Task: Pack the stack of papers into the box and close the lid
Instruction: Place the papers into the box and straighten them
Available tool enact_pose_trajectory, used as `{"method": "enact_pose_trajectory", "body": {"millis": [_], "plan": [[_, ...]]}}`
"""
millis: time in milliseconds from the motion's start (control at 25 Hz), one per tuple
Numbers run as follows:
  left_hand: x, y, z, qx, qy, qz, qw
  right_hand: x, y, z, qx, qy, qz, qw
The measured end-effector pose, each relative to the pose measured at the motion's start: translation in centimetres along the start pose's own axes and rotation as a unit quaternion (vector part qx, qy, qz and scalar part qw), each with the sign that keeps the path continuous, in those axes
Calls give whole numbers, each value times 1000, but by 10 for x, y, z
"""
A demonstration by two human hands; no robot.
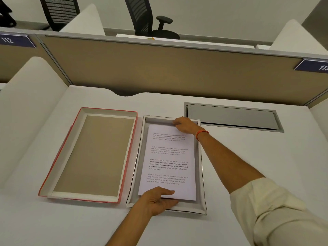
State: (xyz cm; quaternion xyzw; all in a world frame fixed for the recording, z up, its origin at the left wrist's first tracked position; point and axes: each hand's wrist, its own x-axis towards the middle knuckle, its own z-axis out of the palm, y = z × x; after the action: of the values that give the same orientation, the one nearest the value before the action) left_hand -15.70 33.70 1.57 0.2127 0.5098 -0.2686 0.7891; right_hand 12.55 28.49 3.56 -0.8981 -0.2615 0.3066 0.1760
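Note:
A stack of white printed papers (pixel 169 157) lies inside the open grey-walled box (pixel 202 174) in the middle of the desk. My left hand (pixel 159 201) grips the near edge of the stack, thumb on top and fingers underneath. My right hand (pixel 184 125) holds the far edge of the stack near the box's far wall. The lid (pixel 92 155), red outside with a brown inside, lies upside down on the desk to the left of the box, a small gap apart from it.
A grey cable hatch (pixel 232 117) is set into the desk at the back right. A tan partition (pixel 159 68) runs along the far edge, white dividers stand at both sides, and office chairs (pixel 142 15) are beyond it.

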Motion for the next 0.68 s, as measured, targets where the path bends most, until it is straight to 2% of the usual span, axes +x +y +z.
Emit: {"method": "enact_pose_trajectory", "body": {"millis": [680], "plan": [[16, 8, -10, 22, -1, -32, 999, 5, 0, 11, 20, 6, -19, 1000]]}}
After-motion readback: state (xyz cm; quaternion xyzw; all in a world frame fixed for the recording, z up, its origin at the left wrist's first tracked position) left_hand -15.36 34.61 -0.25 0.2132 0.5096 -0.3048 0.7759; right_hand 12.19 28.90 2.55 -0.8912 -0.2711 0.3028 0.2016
